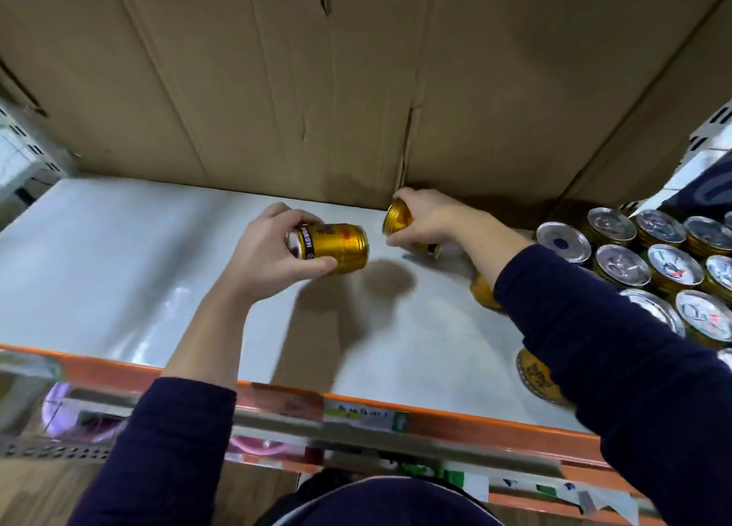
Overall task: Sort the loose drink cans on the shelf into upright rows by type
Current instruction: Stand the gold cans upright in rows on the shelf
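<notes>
A gold can (pixel 336 248) lies sideways in the left hand (pixel 269 256), fingers wrapped round it, above the shelf (pixel 119 268). The right hand (pixel 427 220) grips a second can (pixel 397 218), tilted, near the cardboard (pixel 277 90). Two loose cans (pixel 485 292) lie under the right arm, beside upright rows (pixel 641 256).

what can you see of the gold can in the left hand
The gold can looks like shiny ribbed metal, with red markings and a dark band of pale print near its silver top. It is held on its side over the shelf, top toward the palm. The left hand grips it, fingers round the far side, thumb on the near side.
</notes>
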Demonstrator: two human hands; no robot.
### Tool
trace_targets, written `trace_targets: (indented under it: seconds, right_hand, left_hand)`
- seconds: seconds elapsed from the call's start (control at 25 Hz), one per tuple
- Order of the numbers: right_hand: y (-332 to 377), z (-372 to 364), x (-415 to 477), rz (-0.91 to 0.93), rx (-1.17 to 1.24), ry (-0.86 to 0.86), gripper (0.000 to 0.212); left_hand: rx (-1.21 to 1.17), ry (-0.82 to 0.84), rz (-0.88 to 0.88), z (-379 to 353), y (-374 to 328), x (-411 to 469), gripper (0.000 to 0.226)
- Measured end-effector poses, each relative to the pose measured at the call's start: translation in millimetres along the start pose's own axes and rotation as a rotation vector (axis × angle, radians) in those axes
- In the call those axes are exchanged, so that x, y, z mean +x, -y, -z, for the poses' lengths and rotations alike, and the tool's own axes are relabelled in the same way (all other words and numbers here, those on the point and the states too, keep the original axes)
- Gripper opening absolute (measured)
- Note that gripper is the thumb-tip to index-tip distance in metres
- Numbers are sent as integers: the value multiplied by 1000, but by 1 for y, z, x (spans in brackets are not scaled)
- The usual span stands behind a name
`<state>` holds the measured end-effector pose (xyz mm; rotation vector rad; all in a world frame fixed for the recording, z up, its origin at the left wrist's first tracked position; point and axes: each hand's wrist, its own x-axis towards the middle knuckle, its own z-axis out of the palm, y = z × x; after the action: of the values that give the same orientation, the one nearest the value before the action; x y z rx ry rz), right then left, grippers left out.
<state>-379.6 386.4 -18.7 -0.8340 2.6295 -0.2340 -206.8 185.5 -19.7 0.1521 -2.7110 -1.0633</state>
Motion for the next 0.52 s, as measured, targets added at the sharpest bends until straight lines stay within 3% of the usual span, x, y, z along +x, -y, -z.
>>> trace_targets:
  seconds: [0.08, 0.24, 0.32, 0.52]
  right_hand:
    - [10, -3, 0, 12, 81, -113, 80]
    - [16, -2, -13, 30, 594, -414, 70]
    - [25, -9, -18, 77, 595, -408, 75]
    - [46, -13, -8, 26, 403, -366, 79]
  left_hand:
    - [23, -15, -29, 17, 5, 9, 69]
    - [114, -3, -38, 33, 14, 39, 73]
    - [196, 36, -38, 29, 21, 51, 77]
    - [45, 57, -53, 35, 40, 73, 82]
